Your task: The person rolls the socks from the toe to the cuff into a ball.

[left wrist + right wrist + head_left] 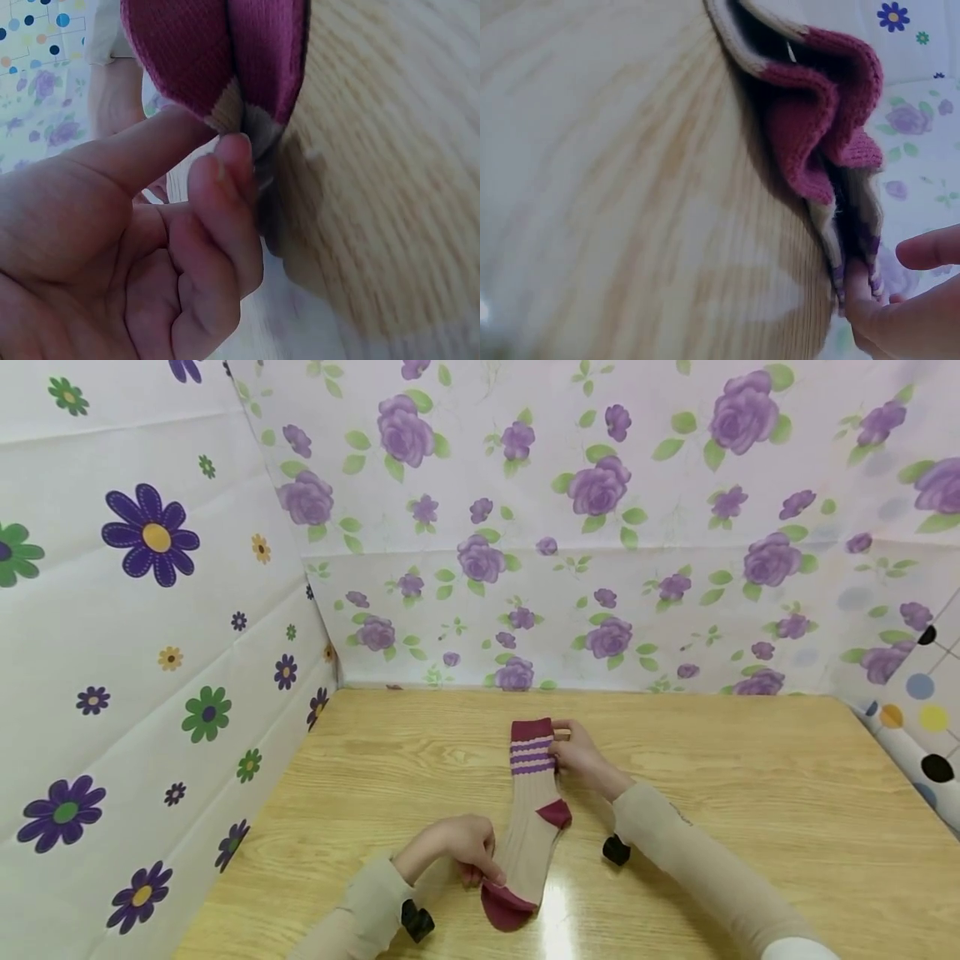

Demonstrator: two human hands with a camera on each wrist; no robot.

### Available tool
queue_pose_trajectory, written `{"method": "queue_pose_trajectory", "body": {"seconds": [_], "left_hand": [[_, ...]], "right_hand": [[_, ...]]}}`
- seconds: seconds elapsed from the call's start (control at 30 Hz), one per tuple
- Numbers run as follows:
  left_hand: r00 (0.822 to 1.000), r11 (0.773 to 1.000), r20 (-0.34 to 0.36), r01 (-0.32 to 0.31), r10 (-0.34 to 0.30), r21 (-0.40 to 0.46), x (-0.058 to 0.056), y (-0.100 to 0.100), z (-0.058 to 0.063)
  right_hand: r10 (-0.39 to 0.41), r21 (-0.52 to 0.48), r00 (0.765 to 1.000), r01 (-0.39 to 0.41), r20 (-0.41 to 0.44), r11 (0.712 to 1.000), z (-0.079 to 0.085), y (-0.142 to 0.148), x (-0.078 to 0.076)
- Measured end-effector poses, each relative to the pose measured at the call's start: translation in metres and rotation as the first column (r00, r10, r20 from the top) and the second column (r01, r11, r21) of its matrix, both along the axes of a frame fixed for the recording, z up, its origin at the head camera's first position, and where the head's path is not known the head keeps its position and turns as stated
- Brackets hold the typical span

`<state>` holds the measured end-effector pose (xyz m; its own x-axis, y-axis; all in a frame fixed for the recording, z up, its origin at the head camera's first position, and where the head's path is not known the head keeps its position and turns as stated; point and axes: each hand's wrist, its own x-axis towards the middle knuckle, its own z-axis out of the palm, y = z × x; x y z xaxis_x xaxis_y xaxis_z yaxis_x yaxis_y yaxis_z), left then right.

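Observation:
Two beige socks with maroon toes, heels and cuffs and purple cuff stripes lie one on the other; the upper sock (529,835) hides most of the lower. At the toe end, my left hand (468,847) pinches the sock edge between thumb and curled fingers; the left wrist view shows both maroon toes (184,56) side by side with a gap. My right hand (581,756) is beside the striped cuff. In the right wrist view, one of its fingers (861,300) reaches between the two layers below the maroon heels (802,142), while the thumb stands off the fabric.
The socks lie on a wood-grain table (405,760). A flowered white sheet (660,577) hangs behind it, and another sheet with daisies (247,710) borders the left side. Dotted cloth (907,727) stands at the right edge. Each wrist carries a small black device (617,850).

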<state>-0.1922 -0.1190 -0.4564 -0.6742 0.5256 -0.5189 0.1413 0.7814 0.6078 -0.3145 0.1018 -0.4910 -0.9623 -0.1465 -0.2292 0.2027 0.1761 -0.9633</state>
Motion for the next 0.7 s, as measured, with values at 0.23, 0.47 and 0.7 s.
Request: {"method": "queue_pose_trajectory", "body": {"seconds": [0.23,0.47,0.7], "left_hand": [[0.999,0.999,-0.017,0.036,-0.036,0.009,0.003,-0.001,-0.002],[0.995,0.994,0.051,0.084,-0.088,0.074,0.001,-0.005,-0.001],[0.99,0.993,-0.083,0.116,-0.115,0.006,0.002,-0.006,0.006]], "right_hand": [[0.106,0.217,0.984,-0.074,-0.14,0.973,0.0,0.004,0.011],[0.25,0.368,0.93,-0.14,-0.271,0.919,0.007,0.004,0.027],[0.376,0.452,0.851,-0.191,-0.367,0.871,0.016,0.002,0.048]]}}
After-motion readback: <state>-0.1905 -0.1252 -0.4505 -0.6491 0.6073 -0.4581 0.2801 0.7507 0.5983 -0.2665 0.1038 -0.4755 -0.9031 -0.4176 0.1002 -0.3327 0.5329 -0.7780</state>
